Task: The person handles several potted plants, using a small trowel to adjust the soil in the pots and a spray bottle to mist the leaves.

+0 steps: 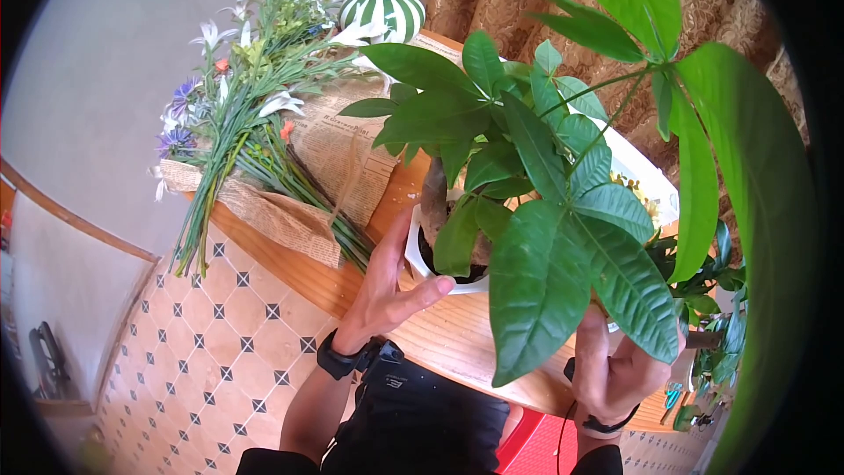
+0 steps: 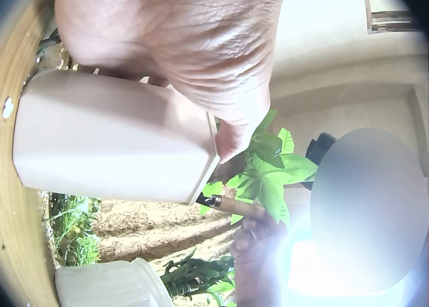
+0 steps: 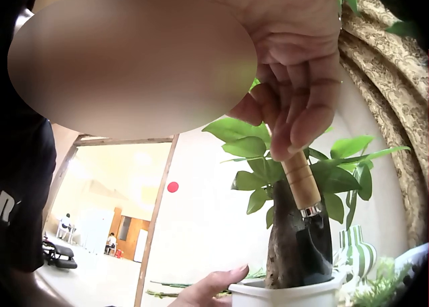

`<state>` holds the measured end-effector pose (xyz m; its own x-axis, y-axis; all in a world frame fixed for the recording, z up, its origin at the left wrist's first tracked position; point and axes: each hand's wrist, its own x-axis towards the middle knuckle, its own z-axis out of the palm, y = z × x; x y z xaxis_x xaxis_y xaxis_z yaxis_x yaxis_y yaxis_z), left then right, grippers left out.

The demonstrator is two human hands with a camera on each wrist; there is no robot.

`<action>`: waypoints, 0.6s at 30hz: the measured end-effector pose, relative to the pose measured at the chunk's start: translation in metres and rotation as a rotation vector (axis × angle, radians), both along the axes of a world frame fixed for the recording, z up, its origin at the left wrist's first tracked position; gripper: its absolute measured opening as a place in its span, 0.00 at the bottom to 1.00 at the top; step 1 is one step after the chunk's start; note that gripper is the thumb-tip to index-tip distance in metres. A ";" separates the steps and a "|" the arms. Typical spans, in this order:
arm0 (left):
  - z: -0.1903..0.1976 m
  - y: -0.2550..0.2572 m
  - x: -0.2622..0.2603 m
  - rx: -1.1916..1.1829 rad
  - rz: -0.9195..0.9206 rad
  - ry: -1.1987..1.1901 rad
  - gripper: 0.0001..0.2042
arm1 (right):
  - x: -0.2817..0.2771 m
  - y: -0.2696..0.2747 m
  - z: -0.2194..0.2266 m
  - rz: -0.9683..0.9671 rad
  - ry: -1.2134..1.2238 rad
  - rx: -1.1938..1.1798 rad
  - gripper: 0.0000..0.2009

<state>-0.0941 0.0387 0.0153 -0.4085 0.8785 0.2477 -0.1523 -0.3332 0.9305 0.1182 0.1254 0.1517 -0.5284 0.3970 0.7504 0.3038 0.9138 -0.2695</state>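
Observation:
A white angular flower pot (image 2: 114, 136) stands on the wooden table (image 1: 448, 343). It holds dark soil and a plant with a thick brown trunk (image 3: 283, 240) and broad green leaves (image 1: 541, 273). My left hand (image 1: 387, 286) grips the pot's side, the thumb over its rim. On the other side of the plant, my right hand (image 3: 295, 86) holds a small trowel (image 3: 303, 183) by its wooden handle. The trowel's black blade points down beside the trunk, just inside the rim. In the head view, leaves hide the trowel and part of my right hand.
Cut flowers (image 1: 255, 123) lie on printed brown paper (image 1: 338, 136) at the table's left. Behind them stands a green-and-white striped vase (image 1: 383, 9). Another white pot (image 2: 110, 283) with a plant is nearby. Teal-handled scissors (image 1: 673, 398) lie at the right. A red stool (image 1: 536, 444) is below.

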 end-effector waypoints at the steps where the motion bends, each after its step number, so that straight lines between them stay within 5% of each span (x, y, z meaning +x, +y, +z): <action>1: -0.001 0.000 0.000 0.001 0.001 -0.003 0.48 | -0.002 0.002 0.004 0.107 -0.039 0.015 0.15; 18: 0.000 -0.001 0.001 -0.007 0.006 -0.008 0.48 | 0.001 -0.001 0.008 0.105 -0.053 0.069 0.13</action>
